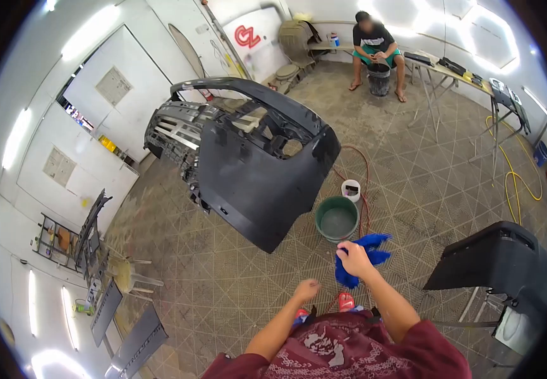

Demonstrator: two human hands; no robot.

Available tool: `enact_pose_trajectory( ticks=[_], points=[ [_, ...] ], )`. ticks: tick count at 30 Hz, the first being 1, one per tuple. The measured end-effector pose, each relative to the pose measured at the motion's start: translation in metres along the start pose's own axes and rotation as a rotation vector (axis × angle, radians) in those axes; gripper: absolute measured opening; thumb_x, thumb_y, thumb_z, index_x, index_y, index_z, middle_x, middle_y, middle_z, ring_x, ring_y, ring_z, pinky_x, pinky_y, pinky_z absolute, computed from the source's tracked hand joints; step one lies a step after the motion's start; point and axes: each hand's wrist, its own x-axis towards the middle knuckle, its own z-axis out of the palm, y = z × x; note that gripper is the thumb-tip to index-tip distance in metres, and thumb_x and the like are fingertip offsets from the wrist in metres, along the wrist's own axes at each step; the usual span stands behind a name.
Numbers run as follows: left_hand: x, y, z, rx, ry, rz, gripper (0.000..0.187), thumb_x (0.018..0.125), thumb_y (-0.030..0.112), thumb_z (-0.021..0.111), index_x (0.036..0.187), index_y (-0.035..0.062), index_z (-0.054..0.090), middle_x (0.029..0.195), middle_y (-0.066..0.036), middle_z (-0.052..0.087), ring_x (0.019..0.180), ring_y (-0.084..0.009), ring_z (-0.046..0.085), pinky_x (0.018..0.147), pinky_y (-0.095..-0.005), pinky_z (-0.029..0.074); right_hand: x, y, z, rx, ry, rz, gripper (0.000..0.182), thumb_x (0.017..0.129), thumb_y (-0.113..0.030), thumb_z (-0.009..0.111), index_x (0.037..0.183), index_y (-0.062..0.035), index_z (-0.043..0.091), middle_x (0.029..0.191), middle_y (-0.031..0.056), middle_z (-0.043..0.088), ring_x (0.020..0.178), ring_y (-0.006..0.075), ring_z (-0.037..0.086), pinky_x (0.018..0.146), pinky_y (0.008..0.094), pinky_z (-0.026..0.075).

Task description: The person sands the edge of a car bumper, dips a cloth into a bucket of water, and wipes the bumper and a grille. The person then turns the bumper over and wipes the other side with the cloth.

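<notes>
A brightly lit room is shown, with white walls (24, 234) enclosing a floor (223, 290) marked by a pattern of crossing lines. Just beyond the middle of the floor, a large dark bumper (254, 183) is seen, raised and angled, with its inner framework exposed at the left end.

A bunched blue cloth (378, 247) is held in the right hand (354, 259), whose grip is closed on it, and the cloth is spread out on both sides of the fingers, in front of the body. The left hand (308, 289) is held lower and apart from the cloth, with its fingers partly curled; whether that grip is fully closed cannot be told.

Just beyond the cloth, a green bucket (319, 222) is placed on the floor, and beside it a small white bucket (345, 184) is seen with something dark inside. A red hose (367, 165) is laid out around them.

At the far wall, a person (376, 39) is seated with both hands over a black bucket (379, 83). Dark parts are carried by a long tabletop (434, 64) nearby, and another dark bumper piece (488, 252) is seen at the right.
</notes>
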Motion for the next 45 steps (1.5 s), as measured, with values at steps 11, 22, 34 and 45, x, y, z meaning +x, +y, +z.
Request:
enact_pose_trajectory(
  ticks=[11, 22, 34, 45],
  points=[
    [0.100, 0.167, 0.064, -1.239, -0.448, 0.276, 0.060, 0.107, 0.050, 0.046, 0.147, 0.0066, 0.053, 0.145, -0.013, 0.061, 0.124, -0.0313, 0.065, 0.105, -0.0438, 0.054, 0.011, -0.040, -0.094, -0.071, -0.306, -0.196, 0.047, 0.101, -0.013, 0.051, 0.147, -0.0057, 0.045, 0.110, 0.0253, 0.073, 0.107, 0.0485, 0.068, 0.094, 0.0493, 0.055],
    [0.073, 0.297, -0.009, 0.570, 0.371, 1.370, 0.044, 0.070, 0.039, 0.077, 0.108, 0.0173, 0.076, 0.109, -0.013, 0.073, 0.102, -0.0349, 0.069, 0.088, -0.0463, 0.054, 0.029, -0.016, -0.091, 0.019, 0.009, 0.053, 0.049, 0.090, -0.007, 0.075, 0.133, 0.0025, 0.053, 0.099, 0.0125, 0.070, 0.074, 0.0197, 0.068, 0.069, 0.0321, 0.054],
    [0.219, 0.350, -0.167, 0.493, 1.210, 0.720, 0.043, 0.074, 0.038, 0.074, 0.110, 0.0157, 0.075, 0.110, -0.013, 0.073, 0.102, -0.0342, 0.068, 0.089, -0.0458, 0.054, 0.200, -0.069, -0.046, -0.348, -0.236, -0.438, 0.038, 0.091, -0.017, 0.075, 0.124, -0.0024, 0.065, 0.109, 0.0147, 0.070, 0.094, 0.0304, 0.067, 0.083, 0.0419, 0.052],
    [0.347, 0.448, -0.377, 0.211, 1.400, 0.405, 0.042, 0.078, 0.037, 0.071, 0.113, 0.0143, 0.073, 0.111, -0.013, 0.072, 0.103, -0.0335, 0.068, 0.089, -0.0455, 0.054, 0.337, -0.061, -0.040, -0.573, -0.458, -0.107, 0.035, 0.092, -0.021, 0.076, 0.122, -0.0054, 0.070, 0.114, 0.0155, 0.072, 0.112, 0.0343, 0.067, 0.098, 0.0448, 0.052]
  ],
)
